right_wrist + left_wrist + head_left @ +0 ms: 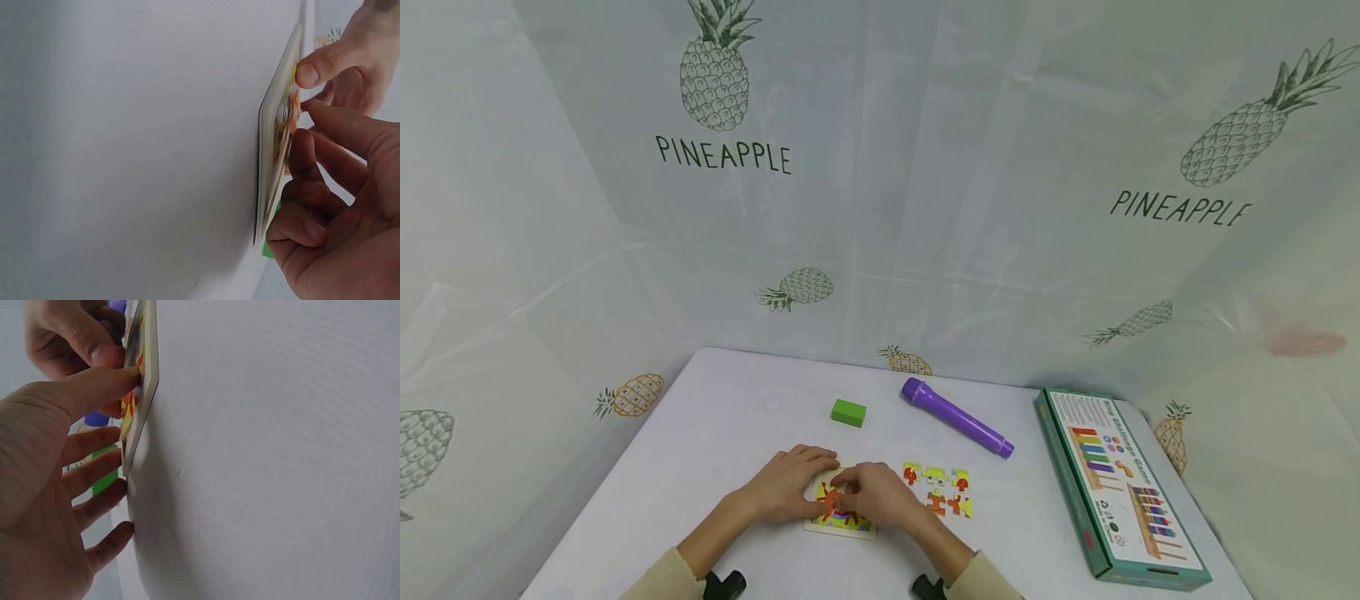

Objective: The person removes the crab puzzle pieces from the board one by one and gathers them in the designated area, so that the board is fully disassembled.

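Note:
A small wooden jigsaw board [839, 531] with a colourful picture lies flat on the table, partly covered by both hands. My left hand [786, 487] spans its left side. In the left wrist view the thumb [106, 387] presses on the picture while the other fingers reach past the far edge, spread and nearly straight. From the right, my right hand [880, 496] comes over the board, thumb and bent index finger around an orange puzzle piece [294, 119] at the picture's surface. The fingers hide much of that piece. The remaining right fingers are curled beside the board's edge.
Several loose puzzle pieces [936, 477] lie right of the board. Beyond the hands are a green block [848, 413] and a purple tube-shaped stick [958, 418]. A green game box [1120, 492] lies at the table's right side. A pineapple-print curtain [925, 208] hangs behind.

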{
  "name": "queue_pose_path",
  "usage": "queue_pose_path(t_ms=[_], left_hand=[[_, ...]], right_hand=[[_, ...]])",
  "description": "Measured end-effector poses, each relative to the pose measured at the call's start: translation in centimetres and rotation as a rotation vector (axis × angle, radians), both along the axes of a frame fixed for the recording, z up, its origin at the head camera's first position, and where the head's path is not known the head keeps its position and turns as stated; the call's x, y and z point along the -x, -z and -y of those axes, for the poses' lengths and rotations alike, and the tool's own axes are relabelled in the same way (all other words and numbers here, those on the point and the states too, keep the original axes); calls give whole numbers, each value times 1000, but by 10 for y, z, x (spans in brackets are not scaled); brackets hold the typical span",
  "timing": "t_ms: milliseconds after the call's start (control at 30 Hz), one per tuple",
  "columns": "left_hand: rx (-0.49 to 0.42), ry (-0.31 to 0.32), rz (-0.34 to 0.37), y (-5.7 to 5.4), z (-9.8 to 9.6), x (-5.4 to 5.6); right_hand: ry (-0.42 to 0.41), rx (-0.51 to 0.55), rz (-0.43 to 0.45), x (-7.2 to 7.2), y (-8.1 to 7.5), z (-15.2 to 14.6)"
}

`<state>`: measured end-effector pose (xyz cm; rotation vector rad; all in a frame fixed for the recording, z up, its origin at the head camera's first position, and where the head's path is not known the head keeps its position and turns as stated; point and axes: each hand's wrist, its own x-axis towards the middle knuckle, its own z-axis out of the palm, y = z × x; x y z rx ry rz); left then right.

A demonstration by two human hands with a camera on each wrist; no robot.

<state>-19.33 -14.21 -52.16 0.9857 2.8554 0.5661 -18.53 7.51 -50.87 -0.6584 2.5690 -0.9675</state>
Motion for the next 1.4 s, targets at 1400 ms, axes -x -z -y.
queue_pose_path(t_ms=[1400], left_hand=[[4,-17,7,-1,-2,-2]], right_hand=[[181,58,-18,3,-14,-84]])
